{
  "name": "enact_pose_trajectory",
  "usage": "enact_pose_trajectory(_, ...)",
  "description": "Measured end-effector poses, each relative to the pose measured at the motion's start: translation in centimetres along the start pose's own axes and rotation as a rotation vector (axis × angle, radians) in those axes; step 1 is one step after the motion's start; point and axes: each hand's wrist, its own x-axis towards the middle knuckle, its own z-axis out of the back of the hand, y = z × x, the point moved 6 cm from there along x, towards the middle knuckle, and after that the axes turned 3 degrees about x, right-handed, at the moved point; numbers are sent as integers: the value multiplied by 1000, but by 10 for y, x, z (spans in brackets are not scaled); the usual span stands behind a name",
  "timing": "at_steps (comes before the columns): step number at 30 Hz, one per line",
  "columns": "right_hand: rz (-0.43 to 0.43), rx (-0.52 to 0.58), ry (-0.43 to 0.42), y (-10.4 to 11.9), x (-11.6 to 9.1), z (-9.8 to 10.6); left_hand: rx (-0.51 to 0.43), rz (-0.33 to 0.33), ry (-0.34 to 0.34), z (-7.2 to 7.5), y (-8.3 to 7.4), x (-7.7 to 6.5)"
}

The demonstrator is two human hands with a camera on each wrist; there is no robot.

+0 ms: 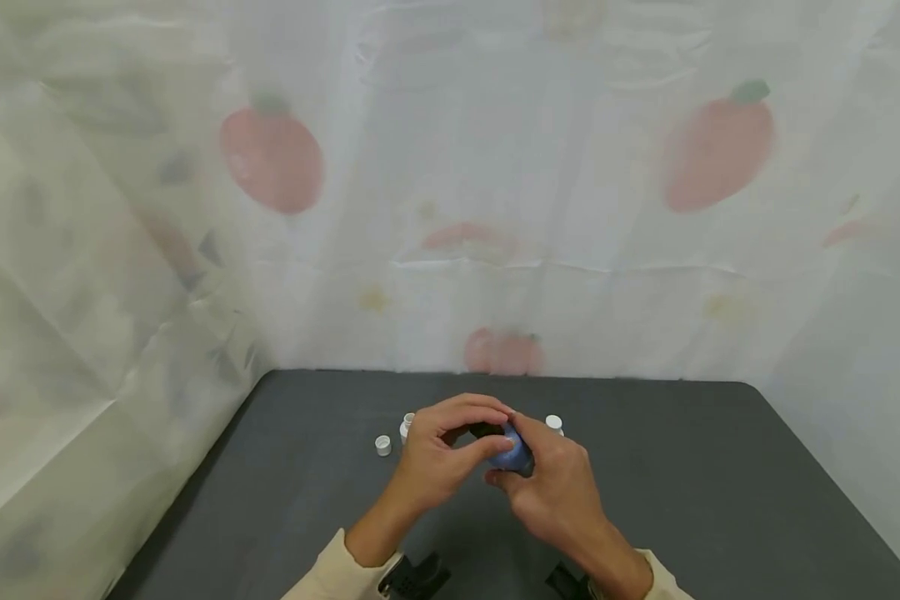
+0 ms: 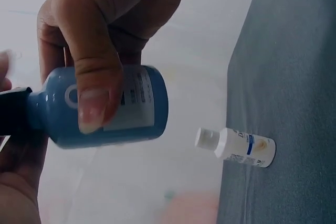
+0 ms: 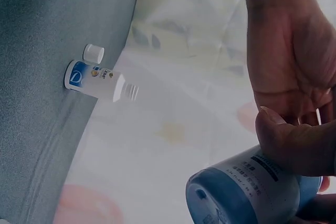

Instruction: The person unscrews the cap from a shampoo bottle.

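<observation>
A blue bottle (image 2: 58, 111) with a pale label and a black cap (image 2: 13, 111) is held up over the table between both hands. My right hand (image 1: 558, 483) grips its body, with the thumb across the label in the left wrist view. On the upper end, my left hand (image 1: 435, 458) pinches the black cap between thumb and fingers. The bottle tilts, its base towards the lower right in the head view. Parts of its body are hidden behind the fingers.
Beyond the left hand stands an open white bottle (image 3: 100, 80), its threaded neck bare. A loose white cap (image 1: 382, 447) lies beside it. Another white bottle (image 2: 247, 148), capped, stands beyond the right hand. The dark grey table (image 1: 690, 500) meets a fruit-print curtain (image 1: 607, 317).
</observation>
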Motion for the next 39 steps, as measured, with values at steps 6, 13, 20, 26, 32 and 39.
enact_pose_trajectory(6, -70, 33, 39, -4, 2, -2, -26, -32, 50, 2, -3, -5)
enact_pose_trajectory(13, -91, 40, 44, -6, 3, -3, -33, -24, 59, 6, -2, -10)
enact_pose_trajectory(20, -90, 35, 44, -7, 4, -4, 32, 49, 31, 10, 2, -11)
enact_pose_trajectory(26, -26, 6, 8, -2, 1, -2, 97, 42, -22, 12, 3, -9)
enact_pose_trajectory(32, 24, -25, -10, 1, -2, -2, 80, -14, -16, 6, -1, -5)
enact_pose_trajectory(39, -13, -6, 4, 1, -3, -1, 71, -79, -34, 2, -7, 1)
